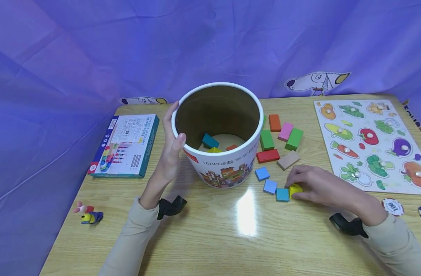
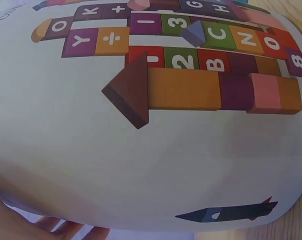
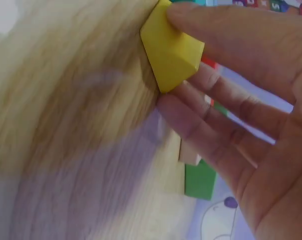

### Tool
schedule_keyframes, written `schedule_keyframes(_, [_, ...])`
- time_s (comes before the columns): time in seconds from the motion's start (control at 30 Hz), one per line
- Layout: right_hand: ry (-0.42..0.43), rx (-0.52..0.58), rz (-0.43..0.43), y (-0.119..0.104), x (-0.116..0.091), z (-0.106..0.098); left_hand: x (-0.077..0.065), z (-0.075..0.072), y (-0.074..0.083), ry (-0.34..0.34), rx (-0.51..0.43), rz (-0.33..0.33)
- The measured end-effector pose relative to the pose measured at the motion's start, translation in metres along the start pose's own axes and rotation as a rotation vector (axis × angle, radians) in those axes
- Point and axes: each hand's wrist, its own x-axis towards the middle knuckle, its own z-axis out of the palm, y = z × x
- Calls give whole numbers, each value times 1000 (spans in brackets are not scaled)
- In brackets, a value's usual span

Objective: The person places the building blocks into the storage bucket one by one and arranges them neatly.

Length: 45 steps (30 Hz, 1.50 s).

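Note:
A large white bucket (image 1: 227, 163) with printed letter blocks on its wall stands mid-table. My left hand (image 1: 170, 147) lies against its left side near the rim, fingers straight and thumb apart; the left wrist view shows mostly the printed wall (image 2: 156, 150). Inside the bucket are a teal block (image 1: 210, 140) and parts of a yellow and an orange one. To the right, my right hand (image 1: 315, 184) pinches a yellow block (image 3: 171, 52) between thumb and fingers, low at the tabletop. A teal square block (image 1: 282, 194) lies just left of it, with two blue blocks (image 1: 270, 187) beyond.
Red, green, pink and plain wooden blocks (image 1: 288, 160) lie right of the bucket. A vegetable puzzle board (image 1: 360, 122) covers the right rear, with poker chips (image 1: 392, 206) before it. At left are a boxed toy (image 1: 125, 145) and small figurines (image 1: 91, 217). A purple curtain (image 1: 210, 46) hangs behind.

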Motion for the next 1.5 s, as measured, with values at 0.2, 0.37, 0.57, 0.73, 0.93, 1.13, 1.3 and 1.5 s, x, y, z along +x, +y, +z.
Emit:
schedule_keyframes(0.2, [55, 8, 57, 5, -5, -4, 1, 0, 0, 1, -20, 8])
schedule_keyframes(0.37, [34, 4, 62, 6, -12, -7, 0, 0, 0, 1, -9, 9])
schedule_keyframes(0.57, [26, -30, 148, 8, -15, -8, 0, 0, -1, -4, -25, 5])
schedule_keyframes(0.73, [83, -32, 88, 9, -12, -4, 1, 0, -1, -2, -36, 14])
schedule_keyframes(0.93, [135, -20, -56, 13, -8, 2, 0, 0, -1, -2, -22, 5])
schedule_keyframes(1.13, [154, 25, -44, 14, -9, -6, 1, -1, -1, -7, -13, 0])
schedule_keyframes(1.3, [260, 17, -106, 10, -8, -35, 1, -1, -2, -5, -18, 9])
schedule_keyframes(1.5, [434, 5, -242, -10, 7, -91, 0, 0, -2, -4, -21, 5])
